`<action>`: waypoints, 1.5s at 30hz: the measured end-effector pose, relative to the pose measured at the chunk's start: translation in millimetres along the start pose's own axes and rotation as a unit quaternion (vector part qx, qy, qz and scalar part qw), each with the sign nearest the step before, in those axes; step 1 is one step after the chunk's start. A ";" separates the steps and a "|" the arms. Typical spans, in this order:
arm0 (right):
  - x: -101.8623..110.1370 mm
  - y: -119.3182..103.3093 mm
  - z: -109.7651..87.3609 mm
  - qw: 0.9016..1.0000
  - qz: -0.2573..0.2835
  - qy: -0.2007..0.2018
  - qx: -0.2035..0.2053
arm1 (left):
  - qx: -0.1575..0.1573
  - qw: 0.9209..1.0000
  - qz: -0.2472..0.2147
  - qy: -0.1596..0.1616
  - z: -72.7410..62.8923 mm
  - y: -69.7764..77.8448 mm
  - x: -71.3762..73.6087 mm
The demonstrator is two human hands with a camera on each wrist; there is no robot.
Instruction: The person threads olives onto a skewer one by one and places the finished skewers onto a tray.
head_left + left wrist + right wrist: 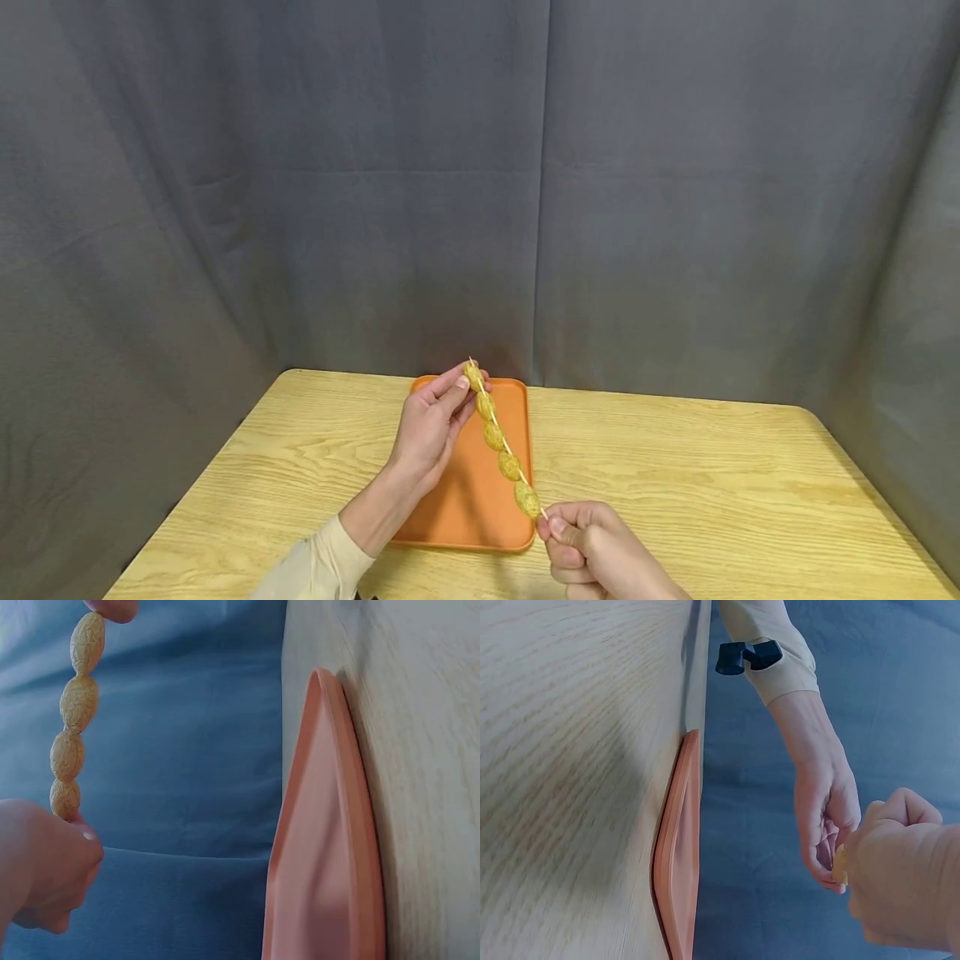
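Note:
A thin wooden skewer [504,442] with several wrinkled, yellow-brown oval pieces [79,703] threaded along it is held slanting in the air. My left hand [431,425] pinches the piece nearest the pointed tip between thumb and fingers. At the lower end, my right hand [592,546] grips the bare stick with thumb and curled fingers. Below the skewer lies an orange rectangular tray [457,525]. The right wrist view has my right hand [907,870] in front, hiding most of the skewer, with my left hand [829,802] beyond it.
The tray rests on a light wood-grain table [675,483]. Dark grey cloth [405,208] hangs behind the table and at both sides. A black device [748,656] is on the left sleeve.

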State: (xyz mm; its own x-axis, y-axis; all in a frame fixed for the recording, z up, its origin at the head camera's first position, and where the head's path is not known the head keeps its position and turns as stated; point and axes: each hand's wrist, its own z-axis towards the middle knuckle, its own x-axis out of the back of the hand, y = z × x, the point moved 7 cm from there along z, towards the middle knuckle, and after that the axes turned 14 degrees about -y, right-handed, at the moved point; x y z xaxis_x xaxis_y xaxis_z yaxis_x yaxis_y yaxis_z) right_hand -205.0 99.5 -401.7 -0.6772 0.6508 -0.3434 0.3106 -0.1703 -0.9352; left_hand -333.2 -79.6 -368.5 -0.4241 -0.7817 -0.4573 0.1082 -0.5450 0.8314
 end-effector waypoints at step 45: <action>65.3 14.5 59.2 0.990 -0.005 0.139 0.020 | 0.077 0.980 0.182 0.020 -1.0 -16.8 47.2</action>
State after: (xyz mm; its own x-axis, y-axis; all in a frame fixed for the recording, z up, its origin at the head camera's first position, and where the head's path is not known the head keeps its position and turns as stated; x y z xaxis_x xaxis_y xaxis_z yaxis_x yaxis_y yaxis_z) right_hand -284.2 95.8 -442.8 -0.4694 0.8299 -0.3017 0.2733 -0.1883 -0.9433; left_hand -354.1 -107.7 -404.4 -0.3461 -0.9289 -0.1315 0.1064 -0.1781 0.9782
